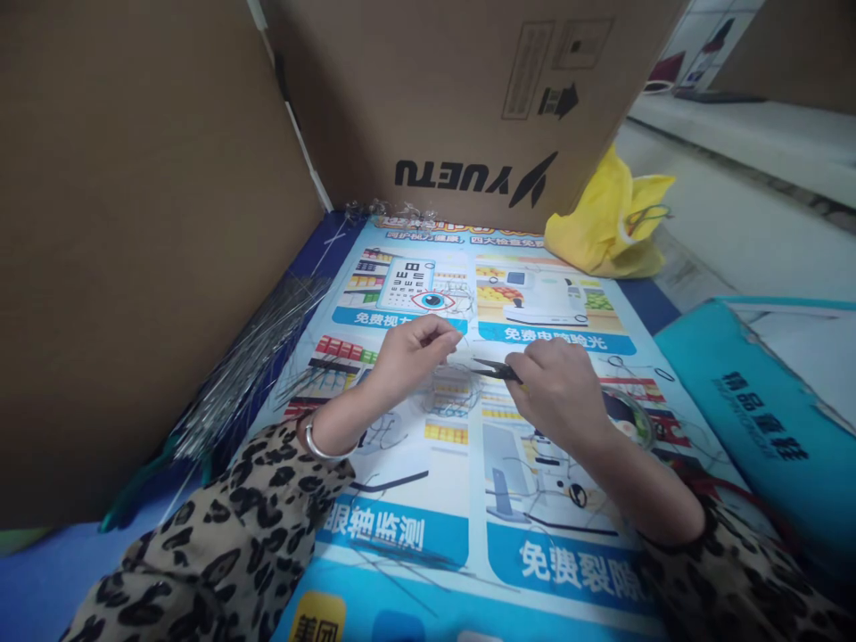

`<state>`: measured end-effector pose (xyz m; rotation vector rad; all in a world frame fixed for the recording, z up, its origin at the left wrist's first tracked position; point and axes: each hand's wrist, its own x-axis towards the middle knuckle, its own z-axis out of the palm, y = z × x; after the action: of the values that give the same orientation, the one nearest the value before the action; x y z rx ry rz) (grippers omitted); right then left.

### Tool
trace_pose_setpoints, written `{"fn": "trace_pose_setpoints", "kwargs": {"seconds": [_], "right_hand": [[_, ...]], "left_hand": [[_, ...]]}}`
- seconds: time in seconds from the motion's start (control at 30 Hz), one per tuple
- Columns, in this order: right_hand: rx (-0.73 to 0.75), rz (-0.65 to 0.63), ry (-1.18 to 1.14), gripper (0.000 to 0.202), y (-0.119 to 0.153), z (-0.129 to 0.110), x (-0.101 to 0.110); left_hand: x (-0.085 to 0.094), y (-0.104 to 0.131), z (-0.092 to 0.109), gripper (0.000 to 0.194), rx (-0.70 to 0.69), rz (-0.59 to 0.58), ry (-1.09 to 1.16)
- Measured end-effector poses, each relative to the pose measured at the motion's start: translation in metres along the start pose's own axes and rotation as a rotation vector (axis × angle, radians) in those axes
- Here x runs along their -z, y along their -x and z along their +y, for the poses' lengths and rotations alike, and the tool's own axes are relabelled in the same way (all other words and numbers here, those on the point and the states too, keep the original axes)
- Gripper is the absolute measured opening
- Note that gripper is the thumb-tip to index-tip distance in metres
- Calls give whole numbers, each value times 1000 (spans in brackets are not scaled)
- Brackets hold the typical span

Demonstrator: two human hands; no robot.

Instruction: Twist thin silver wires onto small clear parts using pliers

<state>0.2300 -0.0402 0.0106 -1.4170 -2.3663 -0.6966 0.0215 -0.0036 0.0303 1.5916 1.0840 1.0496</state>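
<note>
My left hand (415, 349) is closed in a pinch near the middle of the printed sheet (478, 481), with a thin wire at its fingertips. My right hand (558, 383) is wrapped round dark pliers (496, 369), whose slightly parted jaws point left toward my left fingertips without touching them. Below and between the hands lies a loose tangle of thin wire (455, 392). A bundle of straight thin wires (234, 374) rests left of my left hand. Behind my right wrist, a round clear dish (642, 419) is partly hidden.
Tall cardboard panels (441, 98) stand at the left and back. A yellow bag (608, 227) sits at the back right, and a teal box (755, 401) at the right. A green-handled tool (137, 486) lies at the lower left. Wire scraps are scattered on the sheet.
</note>
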Motion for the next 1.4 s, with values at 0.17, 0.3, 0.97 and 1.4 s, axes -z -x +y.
{"fn": "trace_pose_setpoints", "kwargs": {"seconds": [0.17,0.3,0.97,1.4], "right_hand": [[26,24,154,17,0,-2,4],[-132,-86,-68,14,-3,4,1],[-320,-447,-284,31,-3,-4,-2],[-312,-423,-190,26,3,-3,-12]], "left_hand": [[-4,0,-7,19,117,-2,137],[-3,-1,-8,18,25,22,-27],[-1,-1,-6,17,-127,-154,-220],[9,-14,-32,19,-136,-34,-399]]}}
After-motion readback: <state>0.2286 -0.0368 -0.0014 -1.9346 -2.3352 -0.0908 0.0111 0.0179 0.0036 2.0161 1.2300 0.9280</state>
